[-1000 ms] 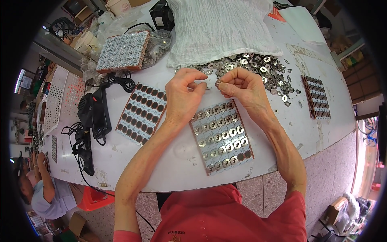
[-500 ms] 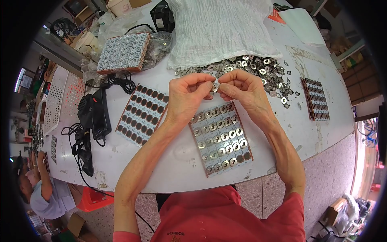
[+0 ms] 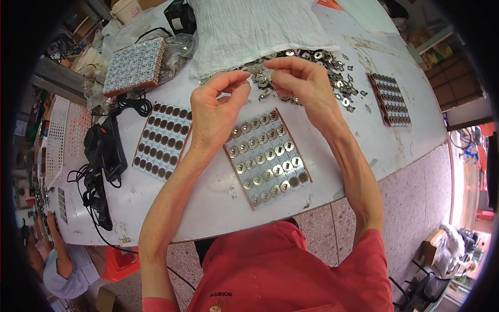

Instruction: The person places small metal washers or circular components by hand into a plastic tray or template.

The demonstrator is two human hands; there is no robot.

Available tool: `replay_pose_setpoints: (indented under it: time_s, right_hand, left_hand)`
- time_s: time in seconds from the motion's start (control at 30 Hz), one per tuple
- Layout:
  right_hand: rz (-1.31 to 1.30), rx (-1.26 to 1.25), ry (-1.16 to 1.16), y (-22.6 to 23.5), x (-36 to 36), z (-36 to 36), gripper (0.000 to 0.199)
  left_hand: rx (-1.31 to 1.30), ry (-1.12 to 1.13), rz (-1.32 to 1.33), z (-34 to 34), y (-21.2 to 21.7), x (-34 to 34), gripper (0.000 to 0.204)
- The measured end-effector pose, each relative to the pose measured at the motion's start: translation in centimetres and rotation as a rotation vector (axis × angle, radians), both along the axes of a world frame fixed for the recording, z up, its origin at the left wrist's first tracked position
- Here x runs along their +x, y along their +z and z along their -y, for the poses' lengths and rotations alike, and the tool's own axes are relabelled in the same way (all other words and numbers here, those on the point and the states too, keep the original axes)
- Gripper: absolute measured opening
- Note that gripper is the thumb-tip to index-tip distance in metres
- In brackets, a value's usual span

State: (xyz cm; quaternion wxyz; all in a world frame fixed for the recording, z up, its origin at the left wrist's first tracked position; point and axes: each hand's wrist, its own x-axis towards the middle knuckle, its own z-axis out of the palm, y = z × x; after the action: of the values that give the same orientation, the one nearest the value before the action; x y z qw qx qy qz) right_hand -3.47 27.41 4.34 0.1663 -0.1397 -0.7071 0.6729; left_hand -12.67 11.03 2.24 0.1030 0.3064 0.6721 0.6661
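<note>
My left hand [image 3: 218,106] hovers above the far left corner of a board [image 3: 268,156] with rows of round silver metal pieces. Its thumb and forefinger are slightly apart, and I see nothing between them. My right hand [image 3: 306,86] is raised in front of a pile of loose metal pieces [image 3: 340,86], thumb and forefinger bent toward each other. Silver shows by their tips, but I cannot make out whether a piece is held or lies behind. Two dark discs [image 3: 298,180] show bare at the board's near right corner.
A second board of dark discs [image 3: 163,139] lies left, beside a black power adapter [image 3: 106,148] and cables. Stacked boards [image 3: 135,65] stand at the back left, near a white sack [image 3: 260,31]. Another board stack [image 3: 390,99] lies right. A person [image 3: 67,268] sits at far left.
My hands, close together over a small metal piece before, have moved apart. The whole view has shifted, so the table things appear farther left and higher.
</note>
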Motion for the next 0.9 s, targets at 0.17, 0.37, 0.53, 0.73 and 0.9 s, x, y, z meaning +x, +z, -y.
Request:
replay_pose_setpoints:
  time_s: [0.17, 0.37, 0.53, 0.73, 0.9]
  right_hand:
    - [0.065, 0.112, -0.005, 2.4, 4.5, 0.8, 0.024]
    - [0.285, -0.085, 0.078, 1.3, 11.8, 3.1, 0.017]
    - [0.321, -0.057, 0.007, -0.1, 13.7, 4.3, 0.008]
    - [0.317, -0.06, 0.005, -0.6, 14.3, 4.6, 0.006]
    - [0.301, 0.109, -0.063, 0.2, 14.1, 5.3, 0.007]
  left_hand:
    - [-0.13, -0.135, -0.307, 1.2, 1.1, 1.3, 0.027]
    - [-0.343, -0.378, -0.791, 3.8, 1.5, 4.5, 0.049]
    - [-0.618, -0.588, -0.93, 5.5, 0.7, 7.5, 0.072]
    - [-0.667, -0.602, -0.967, 5.7, -0.1, 7.8, 0.076]
    - [-0.683, -0.606, -0.95, 5.9, -0.3, 7.9, 0.078]
